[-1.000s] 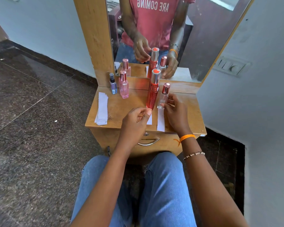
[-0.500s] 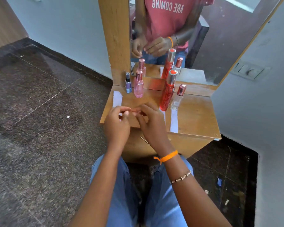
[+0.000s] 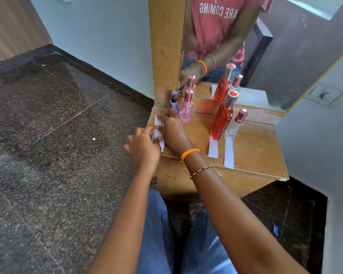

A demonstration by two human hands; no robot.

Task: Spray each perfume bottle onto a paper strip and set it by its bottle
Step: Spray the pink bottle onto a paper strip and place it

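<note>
Both hands, left hand (image 3: 145,148) and right hand (image 3: 173,130), pinch the paper strip stack (image 3: 158,129) at the dresser top's (image 3: 253,147) left edge.

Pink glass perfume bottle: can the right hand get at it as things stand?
Probably yes. The right hand lies on the white paper strip stack, just beside the pink glass perfume bottle, and nothing stands between them. It would have to let go of the strips first.
</note>
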